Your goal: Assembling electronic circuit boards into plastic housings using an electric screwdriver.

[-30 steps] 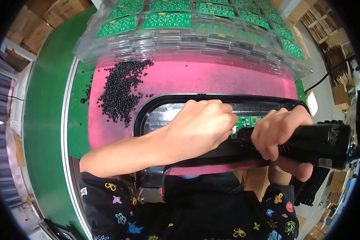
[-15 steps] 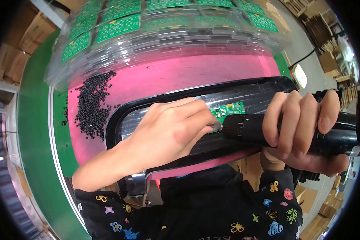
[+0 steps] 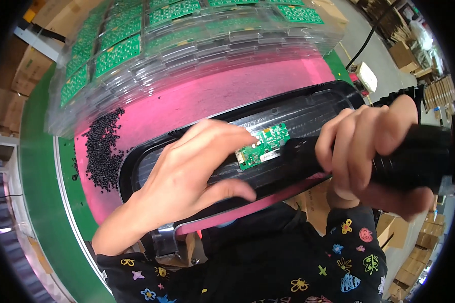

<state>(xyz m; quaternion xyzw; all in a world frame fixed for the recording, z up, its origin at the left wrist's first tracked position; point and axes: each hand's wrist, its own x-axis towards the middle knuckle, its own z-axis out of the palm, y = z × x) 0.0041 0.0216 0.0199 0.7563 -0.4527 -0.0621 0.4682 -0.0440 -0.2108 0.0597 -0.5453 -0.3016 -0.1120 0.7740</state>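
A long black plastic shell (image 3: 308,107) with raised edges lies across the pink mat, slanting up to the right. Inside it rests a green circuit board (image 3: 262,147) with a white connector at its left end. My left hand (image 3: 179,174) is over the left part of the shell, thumb and fingers spread, its fingertips by the board's left side. My right hand (image 3: 356,149) is wrapped round a black electric screwdriver (image 3: 417,159), blurred by motion. Its nose points left at the board's right end; the bit itself cannot be made out.
A heap of small black screws (image 3: 103,154) is on the pink mat (image 3: 202,86), left of the shell. Behind, clear plastic trays (image 3: 187,53) are stacked with several green boards. A metal clamp-like bracket (image 3: 166,242) is at the near left edge. Cardboard boxes (image 3: 389,230) stand right.
My left hand has opened from a pinch near the screwdriver's nose and drawn back left, uncovering more of the board. The screwdriver has shifted slightly. The whole view has turned a little.
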